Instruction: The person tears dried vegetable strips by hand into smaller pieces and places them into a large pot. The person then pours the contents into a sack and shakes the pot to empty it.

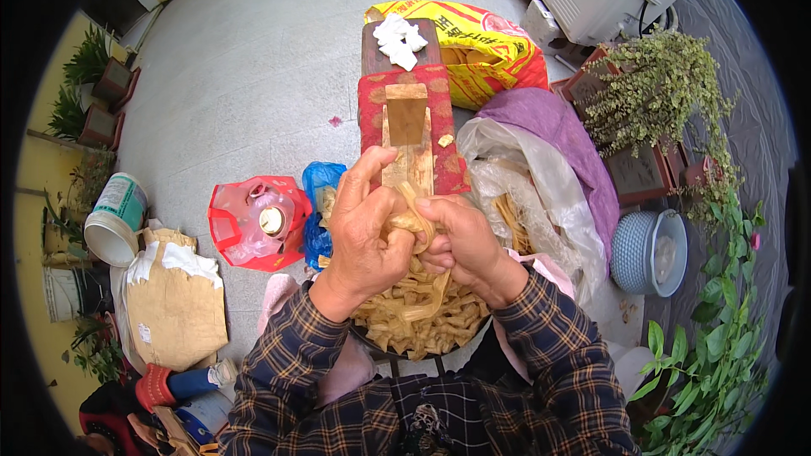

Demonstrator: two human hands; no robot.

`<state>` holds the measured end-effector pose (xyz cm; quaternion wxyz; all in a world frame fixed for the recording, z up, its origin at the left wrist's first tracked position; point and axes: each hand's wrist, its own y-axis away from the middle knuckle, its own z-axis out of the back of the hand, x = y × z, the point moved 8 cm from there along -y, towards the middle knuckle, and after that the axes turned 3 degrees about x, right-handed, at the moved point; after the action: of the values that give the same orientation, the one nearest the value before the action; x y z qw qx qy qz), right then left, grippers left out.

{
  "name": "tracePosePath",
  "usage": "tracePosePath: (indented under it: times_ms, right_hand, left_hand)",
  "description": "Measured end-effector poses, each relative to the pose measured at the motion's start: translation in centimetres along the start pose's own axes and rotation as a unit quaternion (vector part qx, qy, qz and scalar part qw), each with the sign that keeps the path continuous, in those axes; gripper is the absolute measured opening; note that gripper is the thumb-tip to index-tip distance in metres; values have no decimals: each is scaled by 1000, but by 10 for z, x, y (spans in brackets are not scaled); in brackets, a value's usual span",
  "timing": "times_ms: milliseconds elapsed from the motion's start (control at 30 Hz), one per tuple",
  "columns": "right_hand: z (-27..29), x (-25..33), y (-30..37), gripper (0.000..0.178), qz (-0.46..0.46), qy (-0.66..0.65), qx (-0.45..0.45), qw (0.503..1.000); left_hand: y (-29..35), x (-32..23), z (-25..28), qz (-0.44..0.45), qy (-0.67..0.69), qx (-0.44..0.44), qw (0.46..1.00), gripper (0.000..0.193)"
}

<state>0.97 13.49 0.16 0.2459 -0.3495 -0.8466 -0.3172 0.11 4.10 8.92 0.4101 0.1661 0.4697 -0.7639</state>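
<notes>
A soft, tan, translucent strip [409, 221] is looped between my two hands, above my lap. My left hand [361, 232] grips one side of the loop, its index finger raised and bent. With thumb and curled fingers, my right hand [473, 241] pinches the other side. One tail of the strip hangs down over a dark round container full of short, folded tan pieces [422, 325]. Just beyond my hands, a wooden device with an upright block [407, 114] stands on a bench covered in red patterned cloth [372, 101].
Crumpled white cloth [400, 40] lies on the bench's far end. To the right are a yellow-red sack [498, 51], a clear bag with tan strips [511, 219] and a blue basket [638, 253]. Left are a red bag [228, 224], a blue bag [319, 241] and cardboard [177, 308].
</notes>
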Motion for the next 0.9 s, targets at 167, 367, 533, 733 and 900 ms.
tracePosePath:
  times_ms: [167,367,533,733,900]
  right_hand:
    - [-5,10,2,19,-29,64,64,995]
    - [-3,36,2,14,122,258,14,958]
    - [2,20,1,16,16,74,114,991]
    - [9,27,-3,19,108,81,31,990]
    - [5,29,-2,16,114,106,42,987]
  left_hand:
    - [9,13,-4,35,101,16,994,3]
    - [25,55,-21,301,272,89,910,7]
    - [13,49,-7,251,108,40,961,10]
    - [13,47,-14,220,195,127,947,15]
    - [25,57,-31,286,304,243,876,24]
